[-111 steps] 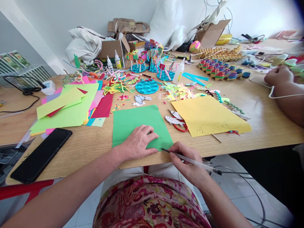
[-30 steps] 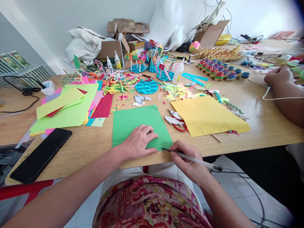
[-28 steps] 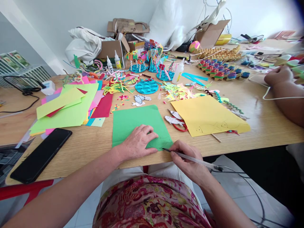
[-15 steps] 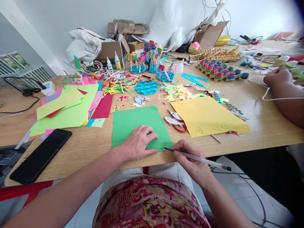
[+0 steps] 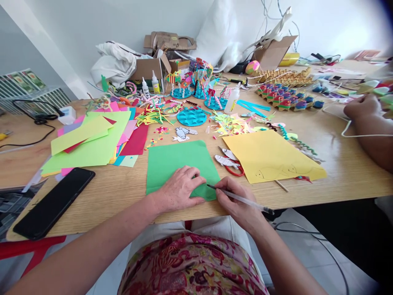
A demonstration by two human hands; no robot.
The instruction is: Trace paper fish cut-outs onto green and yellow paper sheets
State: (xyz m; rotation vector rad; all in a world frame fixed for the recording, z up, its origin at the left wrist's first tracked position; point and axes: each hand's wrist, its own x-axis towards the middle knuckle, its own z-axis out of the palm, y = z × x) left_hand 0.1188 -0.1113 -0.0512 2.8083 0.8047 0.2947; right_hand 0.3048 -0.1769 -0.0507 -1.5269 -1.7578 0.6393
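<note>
A green sheet of paper (image 5: 176,157) lies at the table's front edge. My left hand (image 5: 181,188) rests on it, fingers loosely spread, palm down. In my right hand (image 5: 238,200) is a pen (image 5: 242,198) with a clear barrel, its dark tip on the sheet's lower right part. Pencil-thin lines near that tip are mostly hidden by my hands. To the right lies a yellow sheet (image 5: 270,151) with fish outlines along its lower edge. White fish cutouts (image 5: 226,160) lie over red-handled scissors (image 5: 238,170) between the two sheets.
Coloured papers (image 5: 86,151) are stacked at left, behind a black phone (image 5: 55,203). More fish cutouts (image 5: 182,133), a blue scalloped disc (image 5: 192,116), paper scraps (image 5: 235,123) and a glue bottle (image 5: 232,98) stand or lie farther back. Another person's hand (image 5: 365,107) is at far right.
My right hand has moved slightly left with the pen, bringing its tip closer to my left hand. The view has shifted a little; my left hand stays on the green sheet.
</note>
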